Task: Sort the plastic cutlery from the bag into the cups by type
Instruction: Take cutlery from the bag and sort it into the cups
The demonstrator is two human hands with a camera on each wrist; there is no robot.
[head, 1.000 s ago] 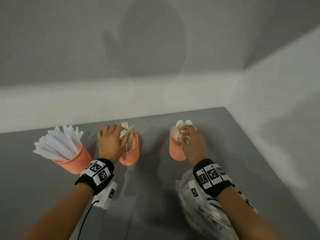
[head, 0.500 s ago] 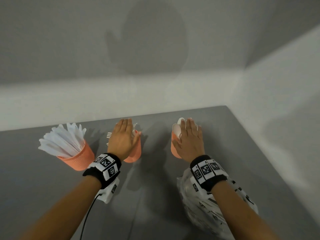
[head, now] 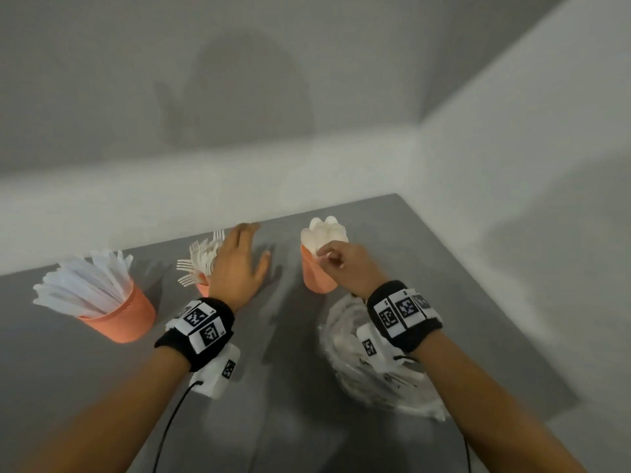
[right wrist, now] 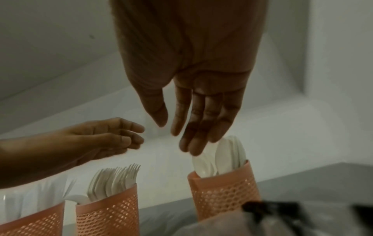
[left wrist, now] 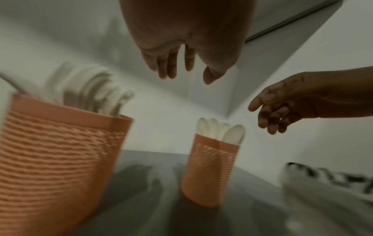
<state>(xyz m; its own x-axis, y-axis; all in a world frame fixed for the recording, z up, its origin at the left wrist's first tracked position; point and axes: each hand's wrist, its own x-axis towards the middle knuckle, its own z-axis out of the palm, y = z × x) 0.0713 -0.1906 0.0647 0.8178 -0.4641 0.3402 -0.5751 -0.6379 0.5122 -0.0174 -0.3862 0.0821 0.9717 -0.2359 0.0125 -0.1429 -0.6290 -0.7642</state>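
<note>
Three orange mesh cups stand in a row on the grey table (head: 273, 421). The left cup (head: 119, 315) holds white knives (head: 82, 285). The middle cup (right wrist: 109, 214) holds forks (head: 201, 259) and is mostly hidden behind my left hand (head: 244, 254) in the head view. That hand hovers just right of the forks with straight fingers and holds nothing. The right cup (head: 316, 271) holds spoons (head: 324, 233). My right hand (head: 336, 259) is at its near rim, relaxed fingertips (right wrist: 191, 148) at the spoon bowls, holding nothing. The clear printed bag (head: 375, 373) lies under my right wrist.
A white wall runs along the table's far edge just behind the cups and turns a corner at the right. The table's right edge (head: 495, 302) lies close to the spoon cup. A cable trails from my left wrist band across the table.
Half a second ago both hands lay flat on top of the forks and spoons. The left hand has since lifted and shifted right; the right hand has drawn back with its fingers loosely bent.
</note>
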